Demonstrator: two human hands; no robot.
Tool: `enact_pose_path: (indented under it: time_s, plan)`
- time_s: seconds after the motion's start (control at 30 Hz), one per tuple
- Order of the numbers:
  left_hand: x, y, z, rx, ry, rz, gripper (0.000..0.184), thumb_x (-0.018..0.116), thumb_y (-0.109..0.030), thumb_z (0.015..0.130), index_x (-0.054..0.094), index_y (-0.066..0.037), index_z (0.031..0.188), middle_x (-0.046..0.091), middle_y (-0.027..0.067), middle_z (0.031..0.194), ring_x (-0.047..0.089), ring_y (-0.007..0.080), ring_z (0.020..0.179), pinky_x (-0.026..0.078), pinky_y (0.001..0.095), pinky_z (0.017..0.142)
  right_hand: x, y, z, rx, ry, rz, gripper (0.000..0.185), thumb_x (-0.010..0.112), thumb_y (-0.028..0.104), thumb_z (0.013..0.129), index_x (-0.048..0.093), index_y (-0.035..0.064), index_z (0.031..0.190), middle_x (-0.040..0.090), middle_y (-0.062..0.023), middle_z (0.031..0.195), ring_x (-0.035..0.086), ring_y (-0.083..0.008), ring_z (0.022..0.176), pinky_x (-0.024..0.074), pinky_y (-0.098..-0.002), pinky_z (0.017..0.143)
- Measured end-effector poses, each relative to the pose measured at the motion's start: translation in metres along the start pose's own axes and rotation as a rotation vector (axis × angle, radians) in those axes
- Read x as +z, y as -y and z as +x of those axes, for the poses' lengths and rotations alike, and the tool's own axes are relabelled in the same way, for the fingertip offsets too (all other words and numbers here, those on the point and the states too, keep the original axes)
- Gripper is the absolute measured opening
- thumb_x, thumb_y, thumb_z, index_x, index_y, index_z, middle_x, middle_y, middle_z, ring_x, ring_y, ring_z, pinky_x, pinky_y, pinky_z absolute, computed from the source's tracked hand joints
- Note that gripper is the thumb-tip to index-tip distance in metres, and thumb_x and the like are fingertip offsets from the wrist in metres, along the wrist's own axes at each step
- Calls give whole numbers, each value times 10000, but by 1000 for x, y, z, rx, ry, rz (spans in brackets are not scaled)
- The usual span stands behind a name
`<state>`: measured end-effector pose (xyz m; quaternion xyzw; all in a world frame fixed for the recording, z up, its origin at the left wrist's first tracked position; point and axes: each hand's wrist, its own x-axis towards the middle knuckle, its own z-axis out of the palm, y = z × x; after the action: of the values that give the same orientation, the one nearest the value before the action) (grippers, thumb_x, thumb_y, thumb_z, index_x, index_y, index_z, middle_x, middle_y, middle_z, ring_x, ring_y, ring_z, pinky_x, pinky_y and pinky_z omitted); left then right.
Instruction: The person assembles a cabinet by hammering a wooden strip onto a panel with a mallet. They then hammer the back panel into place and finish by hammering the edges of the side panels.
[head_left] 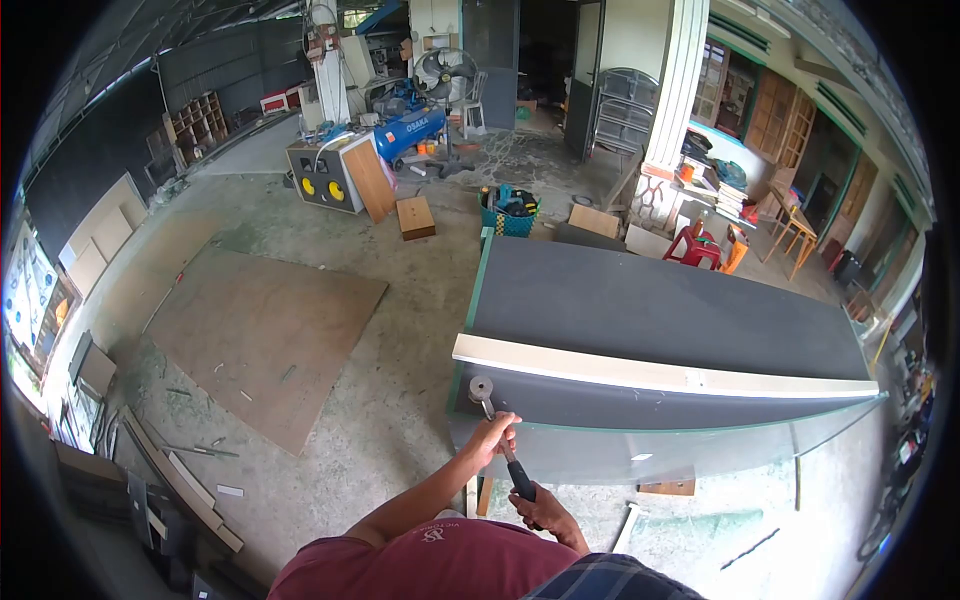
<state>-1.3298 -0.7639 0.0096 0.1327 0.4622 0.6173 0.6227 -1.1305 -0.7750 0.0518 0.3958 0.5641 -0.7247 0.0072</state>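
Observation:
A long-handled tool with a round grey head (481,388), a metal shaft and a black grip is held in front of my body. My left hand (492,440) is closed around its shaft, just below the head. Lower down, my right hand (553,514) wraps the black grip. The head appears over the near left corner of a dark-topped table (640,290) with green edges; whether it touches the surface I cannot tell. Across the tabletop lies a long pale strip (650,373), beyond the tool head.
A large brown sheet (265,335) lies on the floor to the left. Behind the table stand a woven basket of tools (510,215), a wooden box (416,218) and a blue compressor tank (410,133). A red stool (693,247) is at the far right side.

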Motion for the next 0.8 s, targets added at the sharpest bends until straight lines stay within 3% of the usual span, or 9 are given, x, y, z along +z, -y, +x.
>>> enact_pose_path:
  time_s: [0.17,0.23,0.4,0.6,0.8]
  plan:
    - [1,19,10,94,-90,106,280,572,-368,867,574,-97,936,469,-21,628,487,120,570,432,280,547,-19,-15,3,-63,22,-61,310,599,258,862,477,34,1038,421,35,584,386,-62,430,301,-232,374]
    - [-1,21,13,152,-127,132,272,567,-384,859,605,-120,912,510,-28,627,503,86,540,398,233,479,-24,-14,6,-107,36,-143,310,607,265,856,480,43,1031,423,34,585,389,-60,426,307,-229,367]
    - [2,19,13,146,-128,137,266,572,-372,853,608,-113,902,525,-22,609,510,86,539,394,237,471,-27,-12,-1,-161,63,-129,311,579,331,849,477,46,921,434,22,589,431,-68,430,352,-238,372]
    - [7,19,16,121,-212,160,276,584,-369,840,614,-95,830,515,-26,600,501,108,521,400,270,480,-31,-5,-12,-123,148,8,295,584,316,865,448,66,942,410,31,594,397,-61,446,323,-223,389]
    - [60,28,2,112,-113,100,310,611,-384,827,593,-77,793,504,-14,570,488,114,497,393,264,472,-48,-10,-60,-177,4,-27,377,596,364,860,451,31,960,417,25,585,392,-65,445,329,-227,400]
